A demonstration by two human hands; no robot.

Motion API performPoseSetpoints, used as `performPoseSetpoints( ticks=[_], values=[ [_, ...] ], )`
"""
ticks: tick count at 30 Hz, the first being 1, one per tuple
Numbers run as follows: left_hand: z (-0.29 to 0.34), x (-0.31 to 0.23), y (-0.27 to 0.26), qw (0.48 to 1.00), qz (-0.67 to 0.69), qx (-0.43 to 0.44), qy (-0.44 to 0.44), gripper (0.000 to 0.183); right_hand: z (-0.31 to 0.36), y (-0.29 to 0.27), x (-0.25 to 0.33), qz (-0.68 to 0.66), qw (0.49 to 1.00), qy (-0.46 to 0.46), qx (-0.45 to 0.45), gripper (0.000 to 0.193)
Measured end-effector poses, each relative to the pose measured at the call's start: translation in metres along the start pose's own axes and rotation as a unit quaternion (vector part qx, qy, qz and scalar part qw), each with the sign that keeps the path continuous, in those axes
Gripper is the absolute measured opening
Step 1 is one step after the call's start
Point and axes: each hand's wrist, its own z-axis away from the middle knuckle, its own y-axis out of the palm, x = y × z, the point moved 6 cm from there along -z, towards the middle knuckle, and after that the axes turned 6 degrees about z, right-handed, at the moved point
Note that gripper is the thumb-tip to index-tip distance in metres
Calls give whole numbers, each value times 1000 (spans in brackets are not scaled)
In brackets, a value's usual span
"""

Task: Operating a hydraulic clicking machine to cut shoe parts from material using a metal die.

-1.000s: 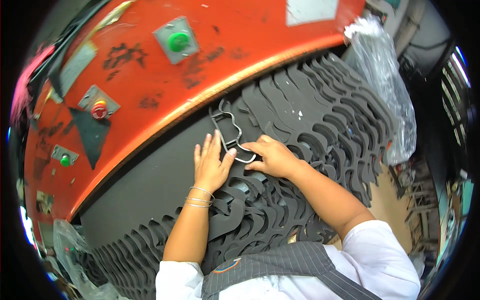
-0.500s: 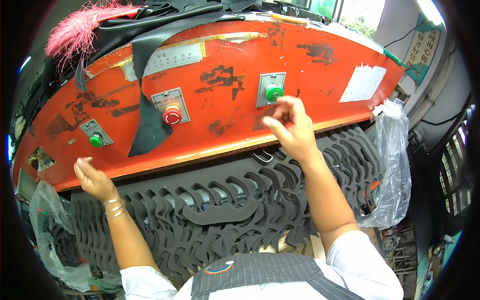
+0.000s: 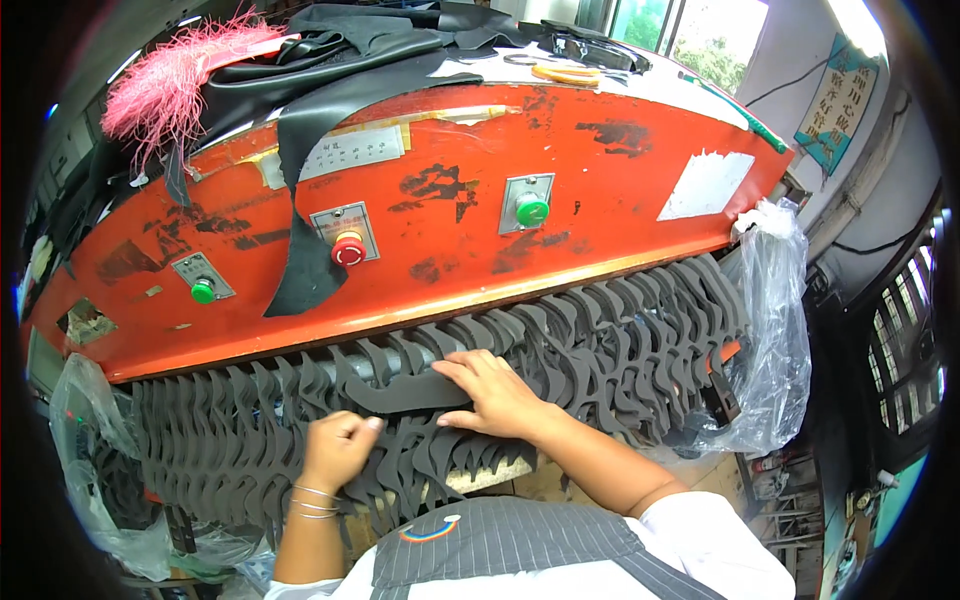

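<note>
Dark grey foam [image 3: 250, 420], cut into rows of wavy curved strips, spreads below a red machine panel [image 3: 440, 235]. One wider curved foam piece [image 3: 405, 393] lies on top of these strips. My right hand [image 3: 490, 398] grips the right end of this piece, fingers over it and thumb along its lower side. To the left, my left hand [image 3: 342, 450] is closed over the strips, thumb on top. What its fingers hold, if anything, is hidden.
The panel carries green buttons [image 3: 531, 209] and a red stop button [image 3: 348, 249]. Black sheet material [image 3: 305, 240] hangs over its front. Clear plastic sheeting [image 3: 775, 320] stands at the right end of the foam. A pink fringed bundle [image 3: 185, 80] and a tape roll [image 3: 566, 75] lie on top.
Both hands came down from in front of the panel to the foam. The right left the green button's area and took hold of the curved piece; the left moved right and closed.
</note>
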Motion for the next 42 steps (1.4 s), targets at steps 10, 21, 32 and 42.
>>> performPoseSetpoints(
  ticks=[10, 21, 32, 42],
  values=[
    [3, -22, 59, 990, -132, 33, 25, 26, 35, -6, -45, 87, 982, 170, -9, 65],
    [13, -33, 53, 926, -310, 193, -92, 55, 246, -212, -145, -241, 641, 342, -643, 41],
    [7, -11, 66, 924, -327, 197, -34, 51, 409, -377, -197, 353, 548, 422, -630, 52],
    [0, -33, 87, 941, -272, 165, -119, 47, 477, -344, -375, 194, 641, 719, -187, 52]
  ],
)
